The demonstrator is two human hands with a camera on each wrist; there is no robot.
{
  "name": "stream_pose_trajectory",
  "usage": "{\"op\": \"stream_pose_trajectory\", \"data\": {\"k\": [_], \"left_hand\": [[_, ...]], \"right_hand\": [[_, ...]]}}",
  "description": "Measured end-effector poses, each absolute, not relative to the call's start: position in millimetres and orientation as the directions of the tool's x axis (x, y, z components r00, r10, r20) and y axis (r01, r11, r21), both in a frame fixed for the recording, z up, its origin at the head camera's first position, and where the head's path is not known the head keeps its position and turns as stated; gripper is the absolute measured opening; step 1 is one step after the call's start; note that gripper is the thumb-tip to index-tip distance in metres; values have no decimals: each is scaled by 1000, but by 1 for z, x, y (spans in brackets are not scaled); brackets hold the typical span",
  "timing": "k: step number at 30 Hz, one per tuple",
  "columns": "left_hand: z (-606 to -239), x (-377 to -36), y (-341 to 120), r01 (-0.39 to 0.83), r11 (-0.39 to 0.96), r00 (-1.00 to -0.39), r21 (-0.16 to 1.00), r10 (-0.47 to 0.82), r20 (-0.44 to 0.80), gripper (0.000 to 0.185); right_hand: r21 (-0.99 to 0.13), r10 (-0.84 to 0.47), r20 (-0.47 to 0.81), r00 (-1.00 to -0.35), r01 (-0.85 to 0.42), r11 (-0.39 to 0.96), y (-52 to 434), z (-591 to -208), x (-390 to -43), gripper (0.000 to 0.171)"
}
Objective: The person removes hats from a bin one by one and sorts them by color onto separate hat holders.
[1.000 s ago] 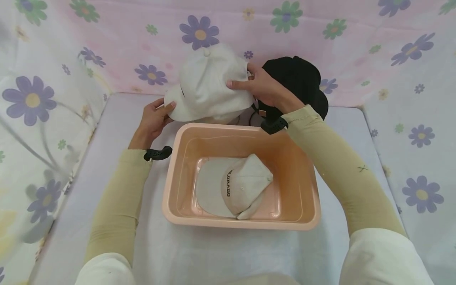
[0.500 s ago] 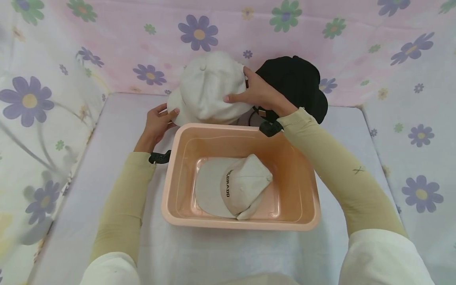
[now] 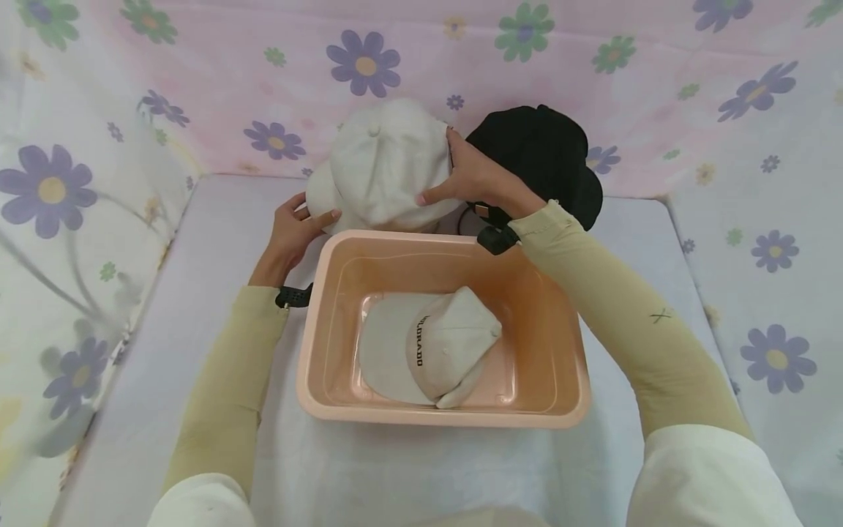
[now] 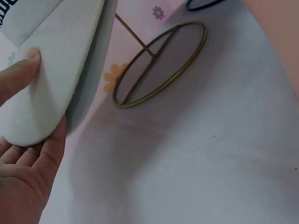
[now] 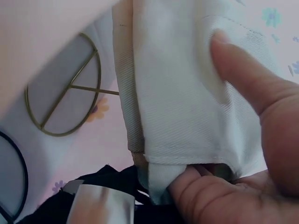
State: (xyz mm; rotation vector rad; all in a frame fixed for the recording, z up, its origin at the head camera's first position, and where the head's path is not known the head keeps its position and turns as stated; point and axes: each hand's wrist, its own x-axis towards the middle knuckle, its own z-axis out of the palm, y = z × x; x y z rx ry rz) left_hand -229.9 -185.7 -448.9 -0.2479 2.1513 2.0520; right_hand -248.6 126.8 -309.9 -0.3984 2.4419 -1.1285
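Observation:
A white cap (image 3: 391, 161) is held between both hands behind the bin, its brim to the left. My left hand (image 3: 290, 233) pinches the brim, thumb on top and fingers underneath, as the left wrist view shows. My right hand (image 3: 477, 172) grips the back edge, with the thumb outside and fingers tucked into the back opening. Directly beneath lies another cap, its greyish brim (image 4: 88, 93) and beige edge (image 5: 126, 93) showing; most of it is hidden. A gold wire stand (image 4: 153, 57) with a round base holds up the caps.
A peach plastic bin (image 3: 441, 417) stands in front, with a light cap (image 3: 454, 344) with dark lettering lying inside. To the right, a black cap (image 3: 536, 157) sits close to my right hand, near a black wire ring (image 5: 23, 177). Floral cloth (image 3: 421, 44) walls the table.
The white cap has come down a little and turned slightly, settling over the cap below. My left hand has shifted a bit rightward with the brim; my right hand has lowered slightly.

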Motion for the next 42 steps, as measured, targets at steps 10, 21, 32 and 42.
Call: {"op": "stream_pose_trajectory", "data": {"k": [10,21,32,42], "left_hand": [[-445,-233,-183,-259,146,-965,955,7,-263,76],[-434,-224,-186,-320,166,-938,933,80,-336,85],[-380,-207,-187,-262,601,-912,755,102,-398,103],[-336,-182,-171,66,692,-993,719,114,-18,77]], "right_hand": [[-696,-411,-244,-878,-137,705,120,-307,-243,123],[-740,-488,-237,-840,-169,651,126,-300,-240,119],[-498,-485,-418,-768,-252,829,128,-264,-215,122],[-409,-532,-321,-784,-392,824,159,-215,-167,108]]}}
